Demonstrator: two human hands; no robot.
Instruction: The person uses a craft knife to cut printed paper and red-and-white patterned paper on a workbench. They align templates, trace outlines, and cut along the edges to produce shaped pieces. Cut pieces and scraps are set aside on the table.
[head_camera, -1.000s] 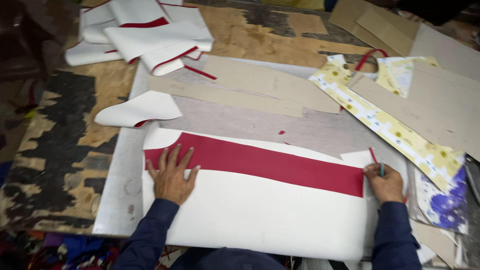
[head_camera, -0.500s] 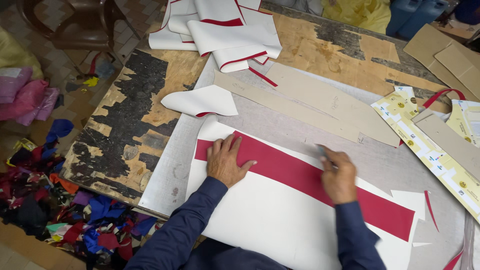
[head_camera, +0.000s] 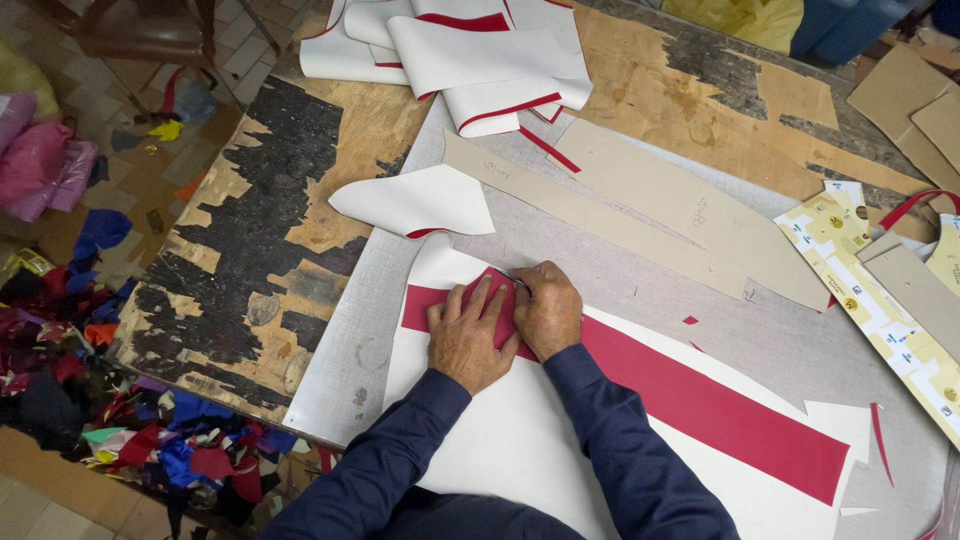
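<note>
On the grey mat (head_camera: 640, 290), near its left edge, I am holding both hands at the upper-left end of the red strip (head_camera: 700, 400). The strip is lying on the white sheet (head_camera: 520, 440), and its long axis is running from upper left, under my hands, down to lower right, ending well apart from them.

1. Left hand (head_camera: 468, 335): I am pressing it flat on the strip's end, fingers slightly spread and pointing up and away from me. It is pinning strip and sheet to the mat.
2. Right hand (head_camera: 548, 308): I am keeping it curled, fingers pressed together, touching the left hand's fingertips. A thin tip is showing at the knuckles; I cannot tell what tool it belongs to, or how the fingers are gripping it.
3. Governing relation: both hands are sitting on the strip's left end, so nearly the whole free length is extending rightward from the right hand, which is nearer to it.

Around the work: a cut white piece (head_camera: 415, 200) is lying just beyond the sheet; long card templates (head_camera: 620, 215) are lying aslant above; a stack of white-and-red pieces (head_camera: 470, 50) is resting at the far edge of the table (head_camera: 300, 180); scraps (head_camera: 130, 430) are littering the floor.
</note>
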